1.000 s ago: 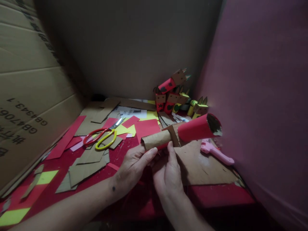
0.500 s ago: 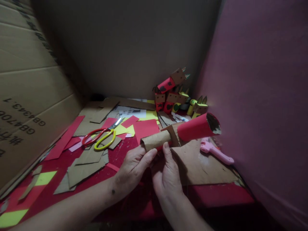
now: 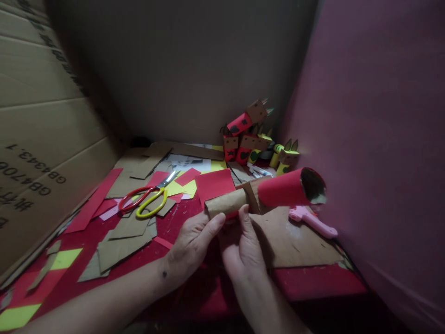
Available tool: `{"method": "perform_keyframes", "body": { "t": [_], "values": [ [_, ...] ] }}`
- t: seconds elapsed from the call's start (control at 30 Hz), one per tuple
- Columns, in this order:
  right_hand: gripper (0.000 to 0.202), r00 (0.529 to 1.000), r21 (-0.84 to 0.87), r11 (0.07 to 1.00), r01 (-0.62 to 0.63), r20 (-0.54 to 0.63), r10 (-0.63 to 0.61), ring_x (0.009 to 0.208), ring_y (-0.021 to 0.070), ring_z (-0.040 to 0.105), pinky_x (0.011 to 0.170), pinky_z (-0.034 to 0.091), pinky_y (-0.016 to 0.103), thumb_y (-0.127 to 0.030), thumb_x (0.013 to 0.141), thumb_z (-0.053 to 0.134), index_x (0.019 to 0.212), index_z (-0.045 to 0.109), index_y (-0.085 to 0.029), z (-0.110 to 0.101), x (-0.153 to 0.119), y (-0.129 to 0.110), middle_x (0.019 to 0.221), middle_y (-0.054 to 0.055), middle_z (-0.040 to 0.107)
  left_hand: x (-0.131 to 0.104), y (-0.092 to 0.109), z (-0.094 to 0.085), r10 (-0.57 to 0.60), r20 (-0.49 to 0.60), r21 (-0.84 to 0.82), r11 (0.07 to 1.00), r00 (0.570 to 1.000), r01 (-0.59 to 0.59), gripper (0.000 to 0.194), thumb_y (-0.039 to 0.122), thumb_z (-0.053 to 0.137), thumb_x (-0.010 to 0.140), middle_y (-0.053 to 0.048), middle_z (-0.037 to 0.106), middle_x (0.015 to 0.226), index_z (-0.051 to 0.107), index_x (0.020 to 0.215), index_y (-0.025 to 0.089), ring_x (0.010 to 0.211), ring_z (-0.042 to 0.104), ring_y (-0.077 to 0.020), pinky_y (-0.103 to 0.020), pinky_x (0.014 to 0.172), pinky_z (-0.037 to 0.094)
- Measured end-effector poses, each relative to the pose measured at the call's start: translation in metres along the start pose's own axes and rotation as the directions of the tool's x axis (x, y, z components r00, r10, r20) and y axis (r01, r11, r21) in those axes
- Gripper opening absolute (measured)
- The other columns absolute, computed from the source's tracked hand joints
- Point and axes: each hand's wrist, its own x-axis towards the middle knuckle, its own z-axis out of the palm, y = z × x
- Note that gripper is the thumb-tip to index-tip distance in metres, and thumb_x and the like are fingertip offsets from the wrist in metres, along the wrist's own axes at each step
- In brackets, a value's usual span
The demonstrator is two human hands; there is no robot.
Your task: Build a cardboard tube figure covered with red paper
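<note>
Two hands meet low over the front of the bench, and between them sits a cardboard tube piece — a plain brown roll on the left joined to a fatter red-wrapped roll on the right, its open end pointing at the purple wall. The left hand cups the brown end from below, thumb laid along the roll, closed on it to steady it. The right hand grips from underneath too, one finger pressed up at the joint where a small brown flap sticks out; that reads to me as pinning the join in place. The piece is carried clear of the bench, above a brown cardboard sheet near the front right corner — handy as a work mat, I'd guess.

A pink tool lies on that sheet toward the right edge, just beside the red roll's mouth. The scissors, with red and yellow handles, rest left of centre among paper and card scraps. Finished tube figures are heaped in the back right corner, well apart from the hands.
</note>
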Motion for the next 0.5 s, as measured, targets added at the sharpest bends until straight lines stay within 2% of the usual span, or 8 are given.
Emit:
{"method": "perform_keyframes", "body": {
  "t": [0.17, 0.3, 0.4, 0.5],
  "values": [
    [0.027, 0.996, 0.202, 0.976, -0.081, -0.02, 0.087, 0.083, 0.0165, 0.067, 0.091, 0.049, 0.033, -0.042, 0.07, 0.075, 0.086, 0.071, -0.02, 0.006, 0.003, -0.007, 0.081, 0.0, 0.074, 0.0, -0.004, 0.0, 0.066, 0.019, 0.032, 0.997, 0.998, -0.066, 0.034, 0.036, 0.051, 0.092, -0.004, 0.067, 0.119, 0.063, 0.12, 0.021, 0.114, 0.059, -0.0227, -0.034, 0.103, 0.043],
    [0.026, 0.991, 0.207, 0.973, -0.103, -0.057, 0.117, 0.082, 0.0172, 0.067, 0.093, 0.048, 0.035, -0.04, 0.069, 0.075, 0.084, 0.072, -0.019, 0.01, 0.002, -0.01, 0.079, 0.0, 0.074, 0.0, -0.003, 0.0, 0.062, 0.042, 0.026, 0.998, 0.997, -0.063, 0.035, 0.035, 0.049, 0.093, -0.005, 0.066, 0.122, 0.063, 0.121, 0.019, 0.117, 0.057, -0.0235, -0.036, 0.104, 0.042],
    [0.029, 0.988, 0.191, 0.972, -0.139, -0.034, 0.148, 0.086, 0.018, 0.068, 0.095, 0.047, 0.035, -0.043, 0.071, 0.073, 0.087, 0.072, -0.019, 0.011, 0.0, -0.012, 0.084, 0.002, 0.075, 0.001, -0.001, 0.001, 0.061, 0.084, 0.02, 0.998, 0.995, -0.063, 0.038, 0.036, 0.044, 0.095, -0.007, 0.062, 0.127, 0.06, 0.124, 0.018, 0.119, 0.055, -0.0252, -0.038, 0.104, 0.042],
    [0.026, 0.991, 0.191, 0.973, -0.126, -0.014, 0.131, 0.085, 0.0164, 0.068, 0.094, 0.048, 0.031, -0.039, 0.07, 0.075, 0.087, 0.073, -0.02, 0.013, 0.0, -0.017, 0.081, 0.001, 0.076, 0.0, 0.001, -0.001, 0.142, 0.151, 0.088, 0.984, 0.978, -0.157, 0.039, 0.033, 0.041, 0.096, -0.009, 0.061, 0.128, 0.056, 0.128, 0.018, 0.122, 0.052, -0.0248, -0.038, 0.105, 0.041]
  ]
}}
